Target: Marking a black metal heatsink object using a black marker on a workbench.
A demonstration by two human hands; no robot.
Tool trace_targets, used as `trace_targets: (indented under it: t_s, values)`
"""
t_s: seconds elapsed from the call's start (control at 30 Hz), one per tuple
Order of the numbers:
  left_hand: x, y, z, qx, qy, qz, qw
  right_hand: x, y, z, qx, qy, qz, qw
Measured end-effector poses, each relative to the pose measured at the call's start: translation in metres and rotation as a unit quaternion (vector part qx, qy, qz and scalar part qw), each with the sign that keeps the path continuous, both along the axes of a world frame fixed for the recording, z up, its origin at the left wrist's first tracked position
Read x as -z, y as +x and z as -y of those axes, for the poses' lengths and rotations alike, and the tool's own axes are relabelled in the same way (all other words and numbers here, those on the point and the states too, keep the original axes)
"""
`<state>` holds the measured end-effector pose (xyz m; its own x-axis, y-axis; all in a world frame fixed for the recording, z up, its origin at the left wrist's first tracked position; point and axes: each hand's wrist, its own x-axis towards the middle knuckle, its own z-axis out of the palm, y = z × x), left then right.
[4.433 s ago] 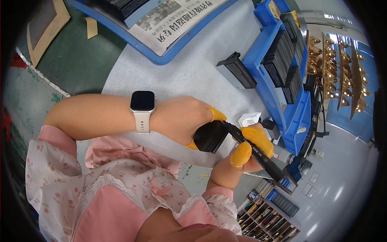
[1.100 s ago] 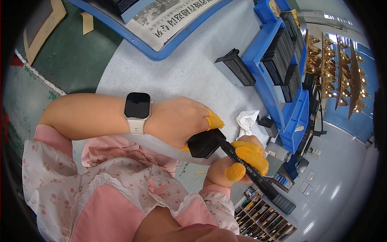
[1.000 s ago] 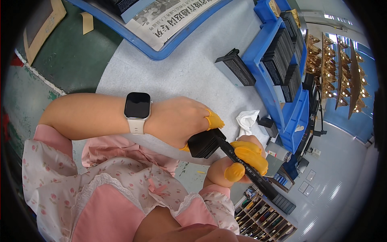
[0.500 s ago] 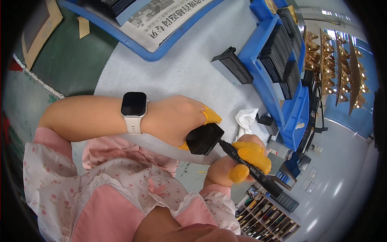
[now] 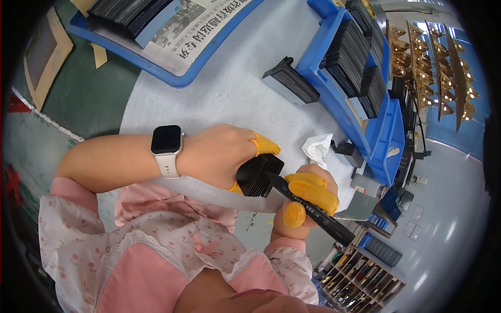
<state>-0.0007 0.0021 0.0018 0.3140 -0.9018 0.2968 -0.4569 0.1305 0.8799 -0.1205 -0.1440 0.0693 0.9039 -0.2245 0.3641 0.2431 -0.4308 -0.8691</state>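
My left hand [image 5: 222, 156], with yellow finger covers, is closed round a small stack of thin black plates [image 5: 257, 176]. The plates' edges fan out slightly toward my right side. In my right hand [image 5: 318, 180], also with yellow finger covers, a thick black marker pen [image 5: 322, 218] is gripped between thumb and fingers. Its tip end overlaps the right side of the stack; whether it touches cannot be told. Beneath both hands lies a table with a white cloth [image 5: 209, 107]. A crumpled white cloth [image 5: 317, 148] rests just beyond my right hand.
A blue tray [image 5: 182, 81] with newspaper and stacked dark plates [image 5: 125, 21] stands at the far left. To the right, a blue bin [image 5: 313, 62] holds several rows of black plates. Near it are a separate plate stack [image 5: 289, 82] and a small black block [image 5: 348, 154].
The marker's tip end has shifted from the stack's right corner to overlap its right side. Both hands keep their grip. The whole view has shifted slightly.
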Motion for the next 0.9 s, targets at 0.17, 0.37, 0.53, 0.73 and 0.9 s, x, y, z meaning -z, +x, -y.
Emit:
trace_targets:
  t_s: [0.17,0.37,0.53,0.73,0.9]
  values:
    - [0.0,0.0,0.001,0.002,0.006,0.013,1.0,0.0,-0.005,-0.004,0.039,0.015,-0.079,0.996]
    - [0.002,0.0,-0.001,-0.006,-0.008,0.026,1.0,-0.008,0.004,-0.009,0.109,-0.028,-0.094,0.989]
    - [0.001,0.0,-0.001,-0.003,-0.006,0.018,1.0,-0.004,0.003,-0.006,0.063,0.001,-0.03,0.998]
    - [0.001,-0.001,0.0,-0.007,-0.015,0.016,1.0,-0.001,0.004,-0.002,0.042,-0.011,-0.012,0.999]
    - [0.0,-0.001,-0.001,-0.009,-0.007,0.009,1.0,-0.004,0.001,-0.007,0.077,0.036,-0.055,0.995]
